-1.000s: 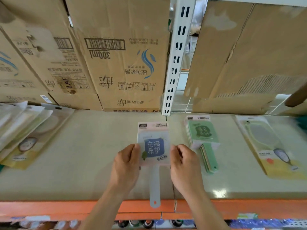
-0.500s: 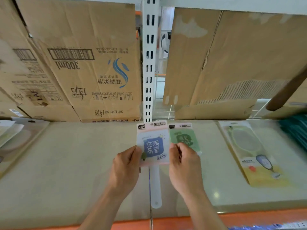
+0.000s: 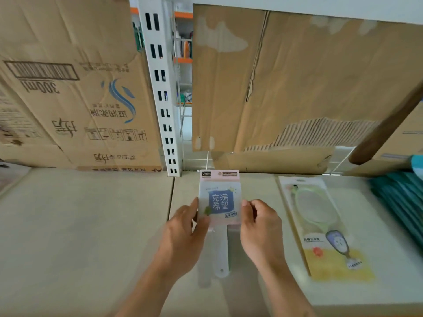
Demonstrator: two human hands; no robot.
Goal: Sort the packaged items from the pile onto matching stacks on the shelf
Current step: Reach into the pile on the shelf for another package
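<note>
Left hand (image 3: pixel 183 234) and right hand (image 3: pixel 261 227) pinch the blue-labelled pack (image 3: pixel 220 200) by its sides with curled fingers; a green mirror pack (image 3: pixel 320 225) lies right of them.

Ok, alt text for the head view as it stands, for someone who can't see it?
The left hand and right hand pinch the side edges of a blue-label pack with a white handle, held over a beige shelf. A mirror pack lies flat to its right, a teal stack beyond that, and cardboard boxes stand behind.
</note>
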